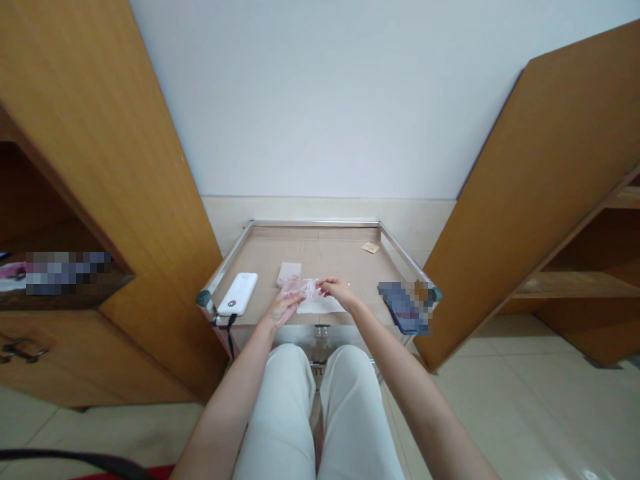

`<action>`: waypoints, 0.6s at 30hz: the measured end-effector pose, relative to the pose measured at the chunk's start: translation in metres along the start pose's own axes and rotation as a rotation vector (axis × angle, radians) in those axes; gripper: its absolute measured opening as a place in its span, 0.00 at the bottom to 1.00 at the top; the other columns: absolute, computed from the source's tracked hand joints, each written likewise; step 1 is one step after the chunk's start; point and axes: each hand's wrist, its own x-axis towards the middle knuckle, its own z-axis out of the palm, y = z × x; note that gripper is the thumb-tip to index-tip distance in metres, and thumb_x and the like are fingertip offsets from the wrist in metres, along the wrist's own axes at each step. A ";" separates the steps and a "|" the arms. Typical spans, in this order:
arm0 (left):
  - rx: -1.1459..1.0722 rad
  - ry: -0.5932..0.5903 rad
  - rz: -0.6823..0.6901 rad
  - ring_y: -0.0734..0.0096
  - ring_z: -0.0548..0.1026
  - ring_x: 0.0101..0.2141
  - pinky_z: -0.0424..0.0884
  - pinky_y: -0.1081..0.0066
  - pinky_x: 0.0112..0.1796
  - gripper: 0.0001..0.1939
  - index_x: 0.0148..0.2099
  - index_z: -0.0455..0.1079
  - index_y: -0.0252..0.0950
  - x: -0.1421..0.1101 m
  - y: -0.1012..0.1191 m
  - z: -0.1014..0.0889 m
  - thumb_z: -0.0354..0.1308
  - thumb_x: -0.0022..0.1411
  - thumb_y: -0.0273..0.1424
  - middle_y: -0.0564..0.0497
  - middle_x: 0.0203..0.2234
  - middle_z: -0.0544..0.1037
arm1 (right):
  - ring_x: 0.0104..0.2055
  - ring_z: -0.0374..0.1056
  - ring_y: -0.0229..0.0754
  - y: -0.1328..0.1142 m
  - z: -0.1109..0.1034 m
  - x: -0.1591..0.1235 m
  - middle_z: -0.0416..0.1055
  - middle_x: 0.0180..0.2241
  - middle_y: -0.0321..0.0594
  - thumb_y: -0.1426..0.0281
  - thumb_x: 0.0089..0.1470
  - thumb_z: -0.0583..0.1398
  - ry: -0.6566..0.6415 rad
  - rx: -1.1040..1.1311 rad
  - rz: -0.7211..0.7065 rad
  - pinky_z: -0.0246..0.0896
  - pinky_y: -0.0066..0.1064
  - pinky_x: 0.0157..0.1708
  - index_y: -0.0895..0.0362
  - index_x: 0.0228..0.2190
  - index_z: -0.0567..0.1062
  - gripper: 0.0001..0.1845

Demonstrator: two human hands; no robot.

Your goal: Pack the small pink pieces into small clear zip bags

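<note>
My left hand (283, 307) and my right hand (338, 291) meet over the front of a small metal-railed cart (315, 223). Between their fingertips they hold a small clear plastic bag (303, 287) with something pinkish inside. Both hands pinch it, the left from below, the right from the right side. Under the hands lies a white sheet (320, 305) on the brown cardboard lining of the cart top. A second small pinkish packet (289, 272) lies just behind the hands.
A white power bank (239, 293) with a black cable lies at the cart's left front. A dark blue item (404, 308) sits at the right front edge, a small tan tag (370, 247) at the back right. Wooden cabinets flank the cart on both sides.
</note>
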 end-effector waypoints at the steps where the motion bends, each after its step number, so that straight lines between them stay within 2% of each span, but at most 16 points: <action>1: 0.003 0.012 -0.007 0.79 0.71 0.29 0.64 0.75 0.37 0.25 0.45 0.61 0.36 0.000 0.000 -0.002 0.60 0.41 0.20 0.52 0.30 0.74 | 0.20 0.60 0.31 0.002 0.001 0.001 0.69 0.21 0.36 0.77 0.36 0.53 0.056 0.017 -0.012 0.54 0.24 0.21 0.59 0.19 0.73 0.09; 5: 0.019 0.042 -0.021 0.78 0.71 0.31 0.64 0.75 0.38 0.23 0.42 0.63 0.35 -0.001 0.003 -0.005 0.60 0.41 0.20 0.52 0.32 0.73 | 0.21 0.61 0.33 0.012 0.009 0.008 0.68 0.21 0.37 0.75 0.37 0.53 0.249 0.107 -0.057 0.55 0.26 0.22 0.59 0.20 0.72 0.08; 9: 0.043 0.062 -0.015 0.78 0.71 0.32 0.65 0.76 0.36 0.23 0.42 0.63 0.37 -0.001 0.004 -0.008 0.60 0.40 0.19 0.53 0.34 0.73 | 0.25 0.64 0.36 0.022 0.021 0.018 0.69 0.24 0.38 0.70 0.37 0.55 0.357 0.273 -0.078 0.58 0.27 0.26 0.59 0.21 0.72 0.07; 14: 0.086 0.077 -0.015 0.78 0.71 0.32 0.65 0.76 0.36 0.25 0.43 0.62 0.38 0.001 0.002 -0.014 0.60 0.40 0.19 0.53 0.35 0.73 | 0.29 0.65 0.36 0.031 0.035 0.032 0.70 0.24 0.37 0.67 0.39 0.54 0.417 0.520 -0.062 0.59 0.28 0.31 0.58 0.21 0.70 0.07; 18: 0.090 0.075 -0.014 0.78 0.71 0.32 0.65 0.76 0.38 0.23 0.41 0.63 0.37 0.001 0.001 -0.017 0.60 0.40 0.19 0.53 0.34 0.73 | 0.31 0.66 0.36 0.038 0.047 0.043 0.71 0.25 0.37 0.66 0.42 0.53 0.452 0.629 -0.069 0.59 0.28 0.34 0.57 0.21 0.70 0.09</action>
